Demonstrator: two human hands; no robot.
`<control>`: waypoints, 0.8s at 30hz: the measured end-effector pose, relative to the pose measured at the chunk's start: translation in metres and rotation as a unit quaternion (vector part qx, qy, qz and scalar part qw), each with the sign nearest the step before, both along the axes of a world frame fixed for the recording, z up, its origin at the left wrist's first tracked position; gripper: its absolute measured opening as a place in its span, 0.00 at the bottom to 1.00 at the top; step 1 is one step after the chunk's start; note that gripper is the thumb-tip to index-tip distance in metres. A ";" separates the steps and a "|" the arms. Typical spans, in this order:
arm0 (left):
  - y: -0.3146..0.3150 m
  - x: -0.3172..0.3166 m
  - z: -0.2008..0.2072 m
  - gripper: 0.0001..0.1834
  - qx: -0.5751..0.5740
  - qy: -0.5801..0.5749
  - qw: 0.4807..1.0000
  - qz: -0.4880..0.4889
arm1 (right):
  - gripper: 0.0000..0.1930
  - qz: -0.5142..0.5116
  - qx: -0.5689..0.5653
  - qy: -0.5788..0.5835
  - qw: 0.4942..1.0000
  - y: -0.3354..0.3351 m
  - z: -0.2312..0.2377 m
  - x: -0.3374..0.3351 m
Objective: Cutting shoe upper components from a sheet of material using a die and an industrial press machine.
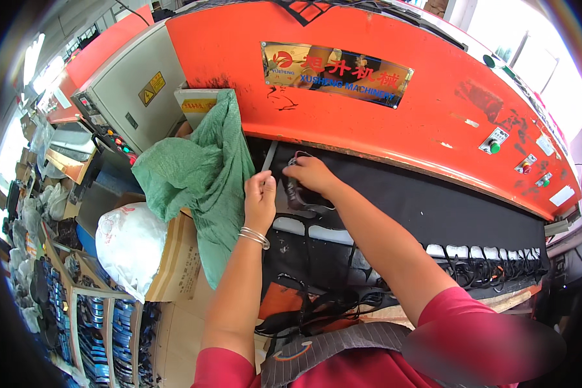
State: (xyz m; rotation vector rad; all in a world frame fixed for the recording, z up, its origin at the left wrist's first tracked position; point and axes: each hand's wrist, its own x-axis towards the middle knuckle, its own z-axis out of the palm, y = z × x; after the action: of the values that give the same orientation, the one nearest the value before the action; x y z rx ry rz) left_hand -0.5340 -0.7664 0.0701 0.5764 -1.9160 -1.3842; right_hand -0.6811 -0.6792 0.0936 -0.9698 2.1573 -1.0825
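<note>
Over the far left part of a black conveyor belt [381,184], my right hand [309,174] pinches a black strappy shoe piece [296,197], which hangs in a loop below the fingers. Just left of it is my left hand [260,199], with metal bangles on its wrist. Its fingers are curled inward, and whatever they may hold is hidden. Along the belt's near edge lies a row of black strappy footwear pieces with white pads [456,251]. Two larger white pads [330,233] lie closest to my hands.
A tall orange machine [220,48] with push buttons [495,147] rises behind the belt. Green sacking [229,168] hangs at the left, beside a cardboard box [180,258] and a stuffed white bag [126,242]. Shelves [107,292] of dark pieces stand at lower left. Loose black straps [310,312] lie nearby.
</note>
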 end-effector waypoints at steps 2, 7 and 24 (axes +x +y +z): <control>-0.007 -0.001 -0.009 0.21 -0.016 -0.089 0.996 0.005 | 0.19 -0.076 -0.157 -0.202 0.964 0.019 -0.004 0.004; 0.020 -0.047 0.032 0.36 0.314 -0.220 0.915 -0.124 | 0.09 -0.127 -0.268 -0.380 0.876 0.063 0.006 -0.002; 0.071 0.077 0.026 0.22 0.276 -0.221 0.884 -0.305 | 0.09 0.347 -0.010 0.380 0.857 0.173 0.072 -0.015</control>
State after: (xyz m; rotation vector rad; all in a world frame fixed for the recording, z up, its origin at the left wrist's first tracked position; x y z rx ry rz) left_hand -0.4567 -0.6952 0.0964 0.6135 -2.1549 -2.4280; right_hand -0.6964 -0.5058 0.1652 -2.2407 1.9915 -0.3719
